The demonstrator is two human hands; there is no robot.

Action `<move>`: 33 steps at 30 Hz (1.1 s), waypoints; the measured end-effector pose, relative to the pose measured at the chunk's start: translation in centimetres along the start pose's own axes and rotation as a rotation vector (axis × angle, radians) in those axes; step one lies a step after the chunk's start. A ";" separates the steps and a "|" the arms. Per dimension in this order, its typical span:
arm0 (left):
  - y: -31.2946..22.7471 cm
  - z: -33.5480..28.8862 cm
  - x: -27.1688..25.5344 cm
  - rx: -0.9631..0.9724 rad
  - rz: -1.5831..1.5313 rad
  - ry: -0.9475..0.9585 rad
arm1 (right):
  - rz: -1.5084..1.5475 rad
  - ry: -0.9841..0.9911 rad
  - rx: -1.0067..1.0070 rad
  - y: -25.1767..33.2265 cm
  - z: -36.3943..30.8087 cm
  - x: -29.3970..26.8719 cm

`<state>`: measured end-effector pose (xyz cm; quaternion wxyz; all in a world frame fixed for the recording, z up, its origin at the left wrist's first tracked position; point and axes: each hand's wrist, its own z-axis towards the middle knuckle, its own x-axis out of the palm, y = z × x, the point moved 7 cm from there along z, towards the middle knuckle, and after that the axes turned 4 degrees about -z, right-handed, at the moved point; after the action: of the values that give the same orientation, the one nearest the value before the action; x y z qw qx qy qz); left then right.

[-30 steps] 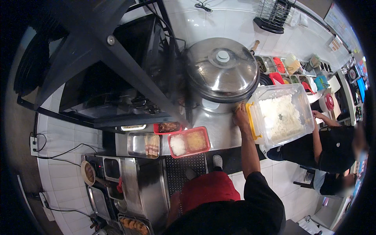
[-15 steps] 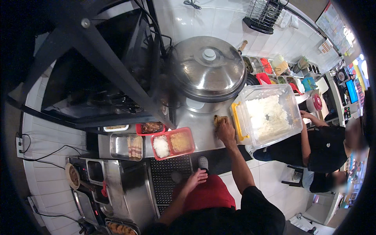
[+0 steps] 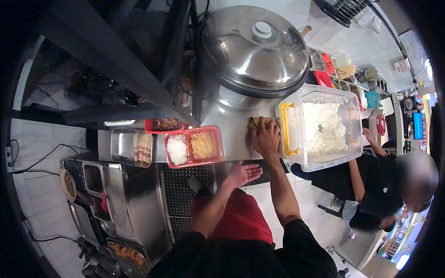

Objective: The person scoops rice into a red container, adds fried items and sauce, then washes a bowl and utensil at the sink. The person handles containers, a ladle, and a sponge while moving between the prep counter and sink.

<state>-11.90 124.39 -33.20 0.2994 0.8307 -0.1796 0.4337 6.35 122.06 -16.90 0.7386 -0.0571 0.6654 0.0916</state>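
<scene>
Right fingers (image 3: pixel 271 125) are covering a cloth (image 3: pixel 254 122), grip unclear, a tub (image 3: pixel 299 104) sitting beside them; left fingers (image 3: pixel 251 173) are hanging outstretched.

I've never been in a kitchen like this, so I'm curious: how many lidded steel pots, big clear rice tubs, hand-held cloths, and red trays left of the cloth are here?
Lidded pot: 1
Clear tub: 1
Cloth: 1
Red trays: 2
Total: 5

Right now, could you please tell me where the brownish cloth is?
In the head view, the cloth is just right of centre on the steel counter, under the right hand, between the red two-part tray and the clear bin.
</scene>
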 end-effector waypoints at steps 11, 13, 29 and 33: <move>-1.6 5.3 2.9 0.089 -0.111 0.446 | 0.118 0.220 -0.029 -0.2 -6.5 2.1; -1.7 6.0 1.0 0.120 -0.021 0.339 | 0.135 0.161 -0.088 0.7 -8.9 1.3; -2.0 6.0 -0.2 -0.048 0.098 0.546 | 0.902 0.271 0.252 -4.4 -11.2 0.0; -2.2 5.9 -0.7 0.027 0.108 0.409 | 0.656 0.157 -0.002 -3.2 -10.1 -0.9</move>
<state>-7.42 122.24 -37.13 0.2946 0.7186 -0.1535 0.6109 -2.92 116.76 -17.21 0.6161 0.1524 0.7033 0.3203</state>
